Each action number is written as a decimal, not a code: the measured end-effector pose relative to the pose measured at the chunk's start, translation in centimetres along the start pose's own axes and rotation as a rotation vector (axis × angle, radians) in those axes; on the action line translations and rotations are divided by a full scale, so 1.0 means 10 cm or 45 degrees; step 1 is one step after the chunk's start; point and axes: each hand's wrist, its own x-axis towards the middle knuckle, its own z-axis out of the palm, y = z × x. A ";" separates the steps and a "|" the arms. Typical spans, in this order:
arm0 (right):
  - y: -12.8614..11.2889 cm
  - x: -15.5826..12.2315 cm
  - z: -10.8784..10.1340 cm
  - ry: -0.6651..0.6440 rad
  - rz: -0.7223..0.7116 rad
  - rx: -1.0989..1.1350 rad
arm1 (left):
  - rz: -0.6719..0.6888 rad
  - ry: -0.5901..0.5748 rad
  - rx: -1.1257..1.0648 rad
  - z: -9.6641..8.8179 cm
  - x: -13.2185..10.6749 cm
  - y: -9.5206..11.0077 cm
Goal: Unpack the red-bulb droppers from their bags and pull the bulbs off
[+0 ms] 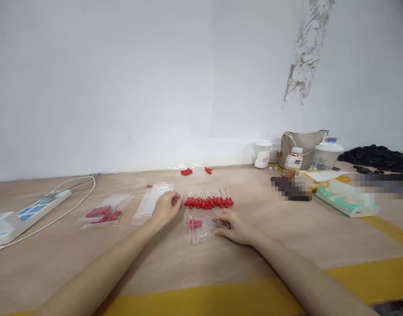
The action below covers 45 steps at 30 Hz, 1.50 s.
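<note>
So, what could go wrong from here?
The left fingers are right beside the row of sticks, so a nudge might scatter them. The bag at the right fingers looks thin, so it could crumple or slide, perhaps shifting the red pieces inside.

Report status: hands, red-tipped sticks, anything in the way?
Right hand on clear bag, red pieces inside. Left hand beside red-tipped sticks, hold unclear. Sticks in a row just beyond the bag; nothing seen blocking either hand.
</note>
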 end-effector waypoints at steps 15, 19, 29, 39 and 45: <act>0.05 0.00 0.09 0.049 0.017 0.091 | 0.266 -0.270 -0.298 0.28 -0.54 0.02; 0.07 0.00 0.09 0.029 0.006 0.098 | 0.228 -0.324 -0.301 0.28 -0.54 -0.01; 0.02 -0.01 0.02 0.049 0.081 0.007 | 0.404 -0.387 -0.188 0.14 -0.61 0.07; 0.04 -0.02 0.04 0.042 0.064 0.068 | 0.529 -0.342 -0.167 0.12 -0.63 0.03; 0.01 -0.02 0.02 0.009 0.088 0.025 | 0.714 -0.222 0.061 0.13 -0.65 0.03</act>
